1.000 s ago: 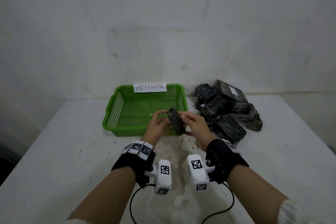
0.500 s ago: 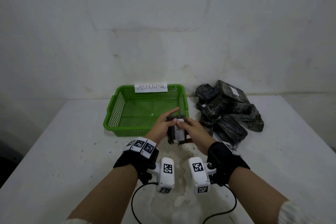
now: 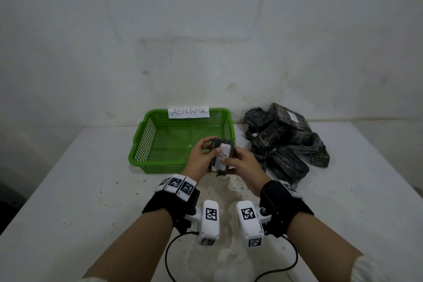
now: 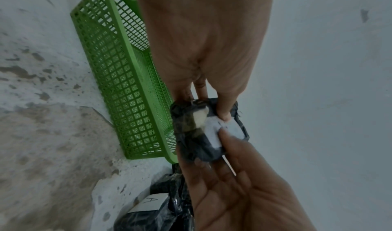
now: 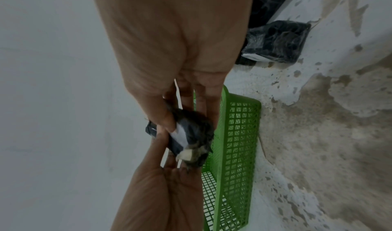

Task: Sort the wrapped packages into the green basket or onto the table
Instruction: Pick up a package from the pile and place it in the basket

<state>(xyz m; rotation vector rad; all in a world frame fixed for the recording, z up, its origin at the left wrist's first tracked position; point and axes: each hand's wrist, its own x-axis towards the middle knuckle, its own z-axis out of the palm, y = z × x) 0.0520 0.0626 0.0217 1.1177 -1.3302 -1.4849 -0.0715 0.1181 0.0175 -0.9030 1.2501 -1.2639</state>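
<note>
Both hands hold one small black wrapped package (image 3: 223,155) above the near right corner of the green basket (image 3: 146,135). Its white label, marked with a letter, faces me. My left hand (image 3: 201,155) grips its left side, thumb on the label. My right hand (image 3: 240,162) pinches its right side, thumb on the label too. In the left wrist view the package (image 4: 201,134) shows a torn spot with pale filling at one end. The same tear shows in the right wrist view on the package (image 5: 191,137). The basket (image 5: 233,134) holds no packages.
A pile of black wrapped packages (image 3: 286,139) lies on the white table (image 3: 68,190) to the right of the basket, against the wall. A paper sign reading ABNORMAL (image 3: 188,111) hangs on the basket's far rim. The table top is stained in the middle.
The package has been turned in both hands from edge-on to label-up. The hands have stayed at the basket's near right corner.
</note>
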